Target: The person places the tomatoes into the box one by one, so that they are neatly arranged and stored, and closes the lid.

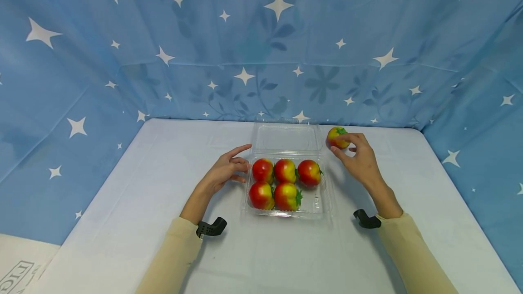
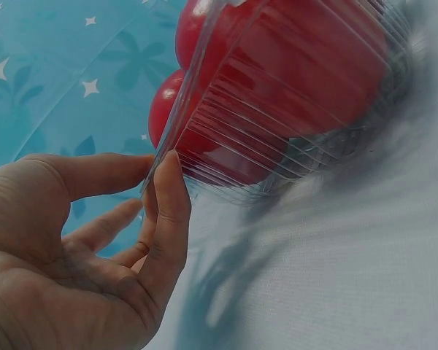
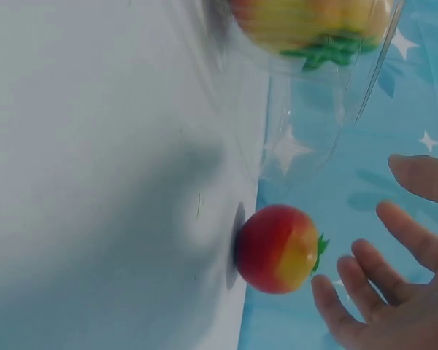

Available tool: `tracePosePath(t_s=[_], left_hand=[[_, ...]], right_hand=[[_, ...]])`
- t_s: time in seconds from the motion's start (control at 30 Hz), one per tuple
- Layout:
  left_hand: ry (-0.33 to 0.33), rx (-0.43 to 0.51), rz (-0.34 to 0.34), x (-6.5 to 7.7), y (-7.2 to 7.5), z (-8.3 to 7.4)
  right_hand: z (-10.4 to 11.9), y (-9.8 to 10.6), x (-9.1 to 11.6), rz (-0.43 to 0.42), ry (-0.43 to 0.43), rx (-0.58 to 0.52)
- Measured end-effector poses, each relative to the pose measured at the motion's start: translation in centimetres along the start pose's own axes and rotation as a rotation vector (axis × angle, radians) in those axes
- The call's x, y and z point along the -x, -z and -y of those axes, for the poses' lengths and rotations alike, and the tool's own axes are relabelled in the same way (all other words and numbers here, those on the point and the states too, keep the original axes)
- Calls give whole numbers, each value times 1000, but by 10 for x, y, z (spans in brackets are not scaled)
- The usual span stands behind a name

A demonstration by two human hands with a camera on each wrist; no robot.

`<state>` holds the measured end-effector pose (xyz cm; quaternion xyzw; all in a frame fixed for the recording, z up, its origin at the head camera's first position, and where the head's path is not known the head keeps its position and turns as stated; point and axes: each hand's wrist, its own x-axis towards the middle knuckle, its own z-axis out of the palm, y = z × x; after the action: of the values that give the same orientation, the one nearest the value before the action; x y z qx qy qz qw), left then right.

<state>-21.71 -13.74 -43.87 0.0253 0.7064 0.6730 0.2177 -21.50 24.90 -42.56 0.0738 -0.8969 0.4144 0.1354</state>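
Observation:
A clear plastic clamshell box (image 1: 312, 210) lies with its lid (image 1: 288, 139) folded back on the far side. Inside it are several round red-and-yellow fruits (image 1: 286, 196) with green leafy tops, three in the far row and two in the near row. At the box's left edge my left hand (image 1: 224, 170) pinches the rim (image 2: 177, 117) between thumb and finger. One more such fruit (image 1: 334, 136) stands on the table beyond the box's right side. My right hand (image 1: 361, 160) hovers over it, fingers spread and apart from the fruit (image 3: 277, 249) in the right wrist view.
A white cloth covers the table (image 1: 171, 149). Blue curtains (image 1: 245, 35) with white stars hang along the back and both sides. Black wrist-worn camera mounts (image 1: 211, 227) sit at both cuffs. A printed white surface (image 1: 20, 267) shows at the lower left.

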Motion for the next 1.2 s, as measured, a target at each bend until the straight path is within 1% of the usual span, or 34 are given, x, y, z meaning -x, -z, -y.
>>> tracePosePath(t_s=[0.13,0.33,0.47,0.73,0.97,1.2], left_hand=[[-3,4,1,0,0,0],[0,0,1,-1,2,3],[-3,3,6,-2,3,4],[-7,20,18,-1,2,3],[-3,24,17,0,2,2],[-2,22,14,-1,3,3]], right_hand=[[-6,1,-5,-10,-10,-3],[-12,2,-10,20,-44,2],[-14,3,-14,60,-91,29],[-29,3,-22,143,-170,-5],[-40,0,-26,179,-186,11],[-44,-2,-29,202,-178,-13]])
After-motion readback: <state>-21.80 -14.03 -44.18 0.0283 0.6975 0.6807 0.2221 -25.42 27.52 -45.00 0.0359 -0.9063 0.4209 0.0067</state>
